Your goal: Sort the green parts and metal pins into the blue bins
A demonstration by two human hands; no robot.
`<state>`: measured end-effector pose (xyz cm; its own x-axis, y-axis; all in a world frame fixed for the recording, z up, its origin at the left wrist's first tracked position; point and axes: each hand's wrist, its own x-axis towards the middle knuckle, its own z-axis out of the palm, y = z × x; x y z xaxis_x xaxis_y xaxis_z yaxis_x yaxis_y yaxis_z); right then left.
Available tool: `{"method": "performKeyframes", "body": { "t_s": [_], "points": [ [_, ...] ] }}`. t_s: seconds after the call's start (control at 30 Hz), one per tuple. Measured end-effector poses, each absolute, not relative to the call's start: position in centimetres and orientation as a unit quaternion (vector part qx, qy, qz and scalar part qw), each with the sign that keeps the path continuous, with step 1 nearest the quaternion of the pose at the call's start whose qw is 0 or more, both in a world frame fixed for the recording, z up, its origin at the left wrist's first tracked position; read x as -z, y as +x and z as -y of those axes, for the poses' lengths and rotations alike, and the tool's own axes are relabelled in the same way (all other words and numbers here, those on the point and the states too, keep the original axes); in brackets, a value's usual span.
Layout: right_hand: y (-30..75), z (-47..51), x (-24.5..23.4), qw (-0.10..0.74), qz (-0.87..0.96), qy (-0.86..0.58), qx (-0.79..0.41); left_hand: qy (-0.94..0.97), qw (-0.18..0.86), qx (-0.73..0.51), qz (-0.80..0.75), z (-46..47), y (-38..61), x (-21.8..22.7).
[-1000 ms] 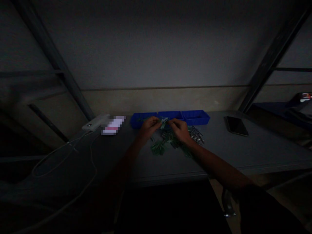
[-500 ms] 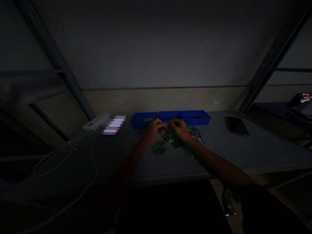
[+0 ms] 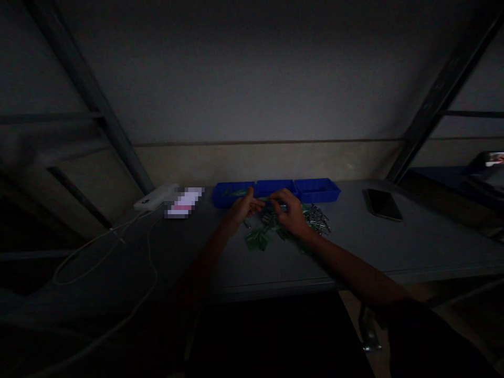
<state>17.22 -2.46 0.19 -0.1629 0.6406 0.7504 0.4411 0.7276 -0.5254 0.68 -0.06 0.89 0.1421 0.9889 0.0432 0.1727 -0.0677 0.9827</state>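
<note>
In the dim head view, my right hand [image 3: 290, 212] is closed in a pinch on a small green plastic bag [image 3: 266, 199]. My left hand [image 3: 239, 209] is beside the bag's left end, thumb raised and fingers stretched toward it; whether they touch it is too dark to tell. Under and around the hands lie more green plastic bags [image 3: 256, 240] with small metal pieces. To the right of my right hand spreads a pile of thin metal pins or screws [image 3: 318, 219]. Behind the hands stand three joined blue bins [image 3: 318, 190]; the left one holds green bags.
A lit phone [image 3: 184, 202], blurred out, lies on the left of the grey table [image 3: 252, 270], next to a white box [image 3: 151, 199] with cables. A dark phone [image 3: 383, 203] rests on the right. Metal posts stand on both sides, with a wall behind.
My left hand has shifted left and its thumb has lifted away from its fingers. The green bag now shows stretched between the hands, with my right fingers on it.
</note>
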Motion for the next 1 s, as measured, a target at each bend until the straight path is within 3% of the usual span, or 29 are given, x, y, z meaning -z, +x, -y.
{"method": "performKeyframes", "body": {
  "t_s": [0.13,0.33,0.57,0.67,1.0],
  "points": [
    [17.2,2.6,-0.2,0.523,0.776,-0.341,-0.086,0.584,0.498,-0.461,-0.446,0.1,0.9,-0.6],
    [17.2,2.0,0.3,0.554,0.725,-0.394,-0.108,0.617,0.432,-0.528,-0.392,1.2,1.6,-1.1],
    [17.5,1.0,0.2,0.524,0.627,-0.383,-0.432,0.732,0.266,-0.475,-0.41,1.4,1.3,-1.4],
    [17.3,1.1,0.1,0.511,0.6,-0.355,-0.502,0.752,0.222,-0.47,-0.406,1.6,1.1,-1.5],
    [17.4,1.5,0.1,0.464,0.711,-0.386,-0.361,0.7,0.344,-0.487,-0.392,1.4,1.1,-1.5]
  ]
}}
